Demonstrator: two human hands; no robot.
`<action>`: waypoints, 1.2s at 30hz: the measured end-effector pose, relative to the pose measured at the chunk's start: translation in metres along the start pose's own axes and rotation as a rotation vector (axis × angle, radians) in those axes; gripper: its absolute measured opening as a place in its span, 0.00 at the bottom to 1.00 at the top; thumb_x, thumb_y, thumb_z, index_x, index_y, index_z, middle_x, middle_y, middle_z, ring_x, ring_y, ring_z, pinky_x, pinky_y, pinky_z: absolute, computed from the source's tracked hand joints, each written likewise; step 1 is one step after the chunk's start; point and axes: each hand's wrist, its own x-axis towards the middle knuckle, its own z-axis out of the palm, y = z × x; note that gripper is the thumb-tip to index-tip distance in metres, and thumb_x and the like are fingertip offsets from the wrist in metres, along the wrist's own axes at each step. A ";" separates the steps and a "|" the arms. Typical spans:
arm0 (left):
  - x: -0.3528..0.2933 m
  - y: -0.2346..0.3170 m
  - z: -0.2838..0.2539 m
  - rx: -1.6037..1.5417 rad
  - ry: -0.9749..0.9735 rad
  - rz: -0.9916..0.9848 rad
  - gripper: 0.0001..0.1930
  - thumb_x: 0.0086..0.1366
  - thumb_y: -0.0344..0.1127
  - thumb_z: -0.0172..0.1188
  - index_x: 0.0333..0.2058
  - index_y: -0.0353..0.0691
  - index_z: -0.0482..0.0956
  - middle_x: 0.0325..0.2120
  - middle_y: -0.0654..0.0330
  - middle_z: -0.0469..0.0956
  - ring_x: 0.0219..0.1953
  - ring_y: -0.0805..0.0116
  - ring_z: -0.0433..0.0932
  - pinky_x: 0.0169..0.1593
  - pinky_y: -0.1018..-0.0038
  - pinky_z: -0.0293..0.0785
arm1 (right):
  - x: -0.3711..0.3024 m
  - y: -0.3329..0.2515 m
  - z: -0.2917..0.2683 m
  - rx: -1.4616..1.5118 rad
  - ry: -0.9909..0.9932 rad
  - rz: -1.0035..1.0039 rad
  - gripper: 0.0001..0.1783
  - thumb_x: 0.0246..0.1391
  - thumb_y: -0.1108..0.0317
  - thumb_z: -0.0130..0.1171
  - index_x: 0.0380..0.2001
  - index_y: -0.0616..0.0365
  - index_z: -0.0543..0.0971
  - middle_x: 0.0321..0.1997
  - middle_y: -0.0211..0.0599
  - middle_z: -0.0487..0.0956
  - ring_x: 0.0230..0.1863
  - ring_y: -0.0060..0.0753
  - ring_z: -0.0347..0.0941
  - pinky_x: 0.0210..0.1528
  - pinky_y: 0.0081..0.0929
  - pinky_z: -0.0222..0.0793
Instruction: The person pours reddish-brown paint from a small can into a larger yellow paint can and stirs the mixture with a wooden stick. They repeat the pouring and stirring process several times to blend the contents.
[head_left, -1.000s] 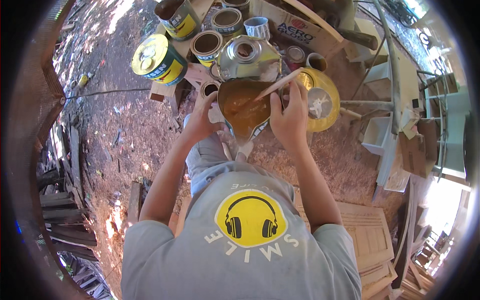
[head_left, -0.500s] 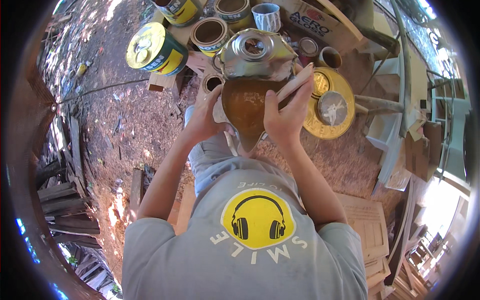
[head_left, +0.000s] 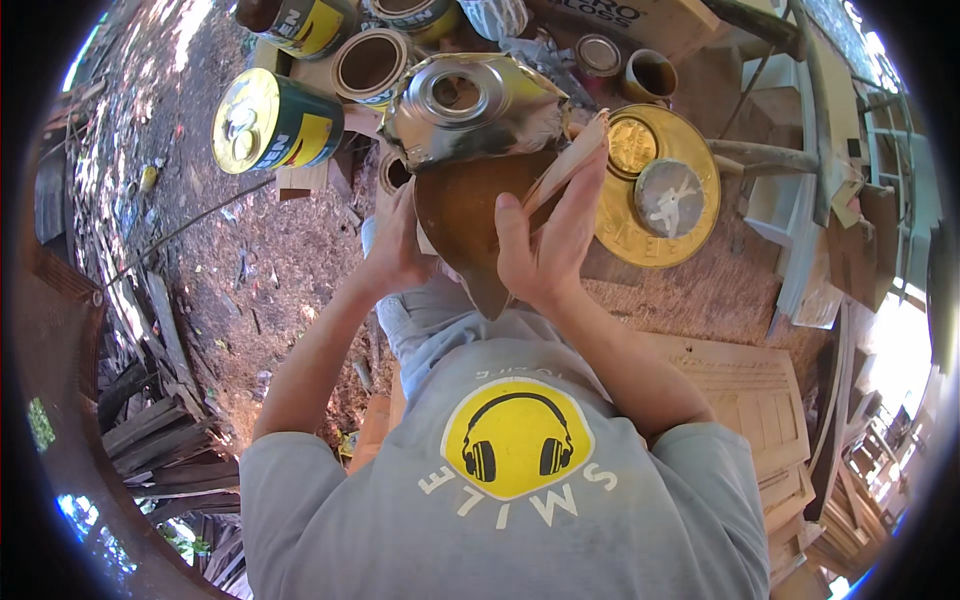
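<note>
A cut and bent silver metal can point(head_left: 424, 131) is held up before my chest. A round hole shows in its silver end, and its brown-coated inside narrows to a pointed lip toward me. My left hand point(head_left: 394, 247) is closed on the can's left side, its fingers partly hidden behind the metal. My right hand point(head_left: 548, 243) grips the right side, thumb over the brown surface. A pale flat strip point(head_left: 577, 164), seemingly wood, lies between this hand and the can; its lower end is hidden. An open can point(head_left: 394, 173) stands just behind my left hand, partly covered.
A green-and-yellow paint can point(head_left: 290, 140) and an open can point(head_left: 371, 65) stand at the far left. To the right lie a large round gold lid point(head_left: 690, 155), a brown cup point(head_left: 650, 76) and a small lidded tin point(head_left: 598, 55). Wooden panels point(head_left: 735, 400) rest at my right.
Both hands and the bent can have shifted left in view and a little toward me. The surrounding cans have shifted in view too, as the head turned. The grip looks the same.
</note>
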 end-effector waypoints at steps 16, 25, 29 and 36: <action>-0.004 0.015 0.012 -0.117 0.070 -0.114 0.57 0.46 0.28 0.78 0.73 0.34 0.53 0.69 0.42 0.63 0.72 0.43 0.61 0.73 0.59 0.58 | 0.000 0.004 0.000 -0.032 0.051 0.019 0.50 0.53 0.74 0.58 0.72 0.83 0.43 0.75 0.76 0.52 0.77 0.72 0.50 0.78 0.49 0.45; -0.022 0.038 0.000 -0.044 0.081 -0.278 0.56 0.45 0.25 0.80 0.73 0.39 0.57 0.64 0.47 0.72 0.66 0.47 0.71 0.66 0.59 0.71 | 0.037 -0.032 -0.041 -0.196 -0.001 0.137 0.15 0.60 0.72 0.57 0.49 0.65 0.74 0.43 0.56 0.77 0.47 0.61 0.75 0.50 0.50 0.72; -0.032 0.039 0.000 0.013 0.131 -0.209 0.57 0.45 0.26 0.80 0.73 0.41 0.57 0.63 0.48 0.74 0.63 0.48 0.75 0.62 0.57 0.75 | 0.040 -0.057 -0.058 -0.263 -0.144 0.129 0.08 0.62 0.67 0.56 0.38 0.62 0.75 0.29 0.53 0.80 0.34 0.61 0.78 0.37 0.52 0.73; -0.008 0.047 -0.015 0.130 0.070 -0.106 0.67 0.41 0.31 0.84 0.75 0.42 0.46 0.66 0.45 0.70 0.66 0.45 0.72 0.64 0.56 0.73 | 0.038 -0.056 -0.060 -0.203 -0.314 0.069 0.10 0.54 0.67 0.60 0.33 0.62 0.74 0.25 0.53 0.80 0.30 0.61 0.78 0.34 0.53 0.73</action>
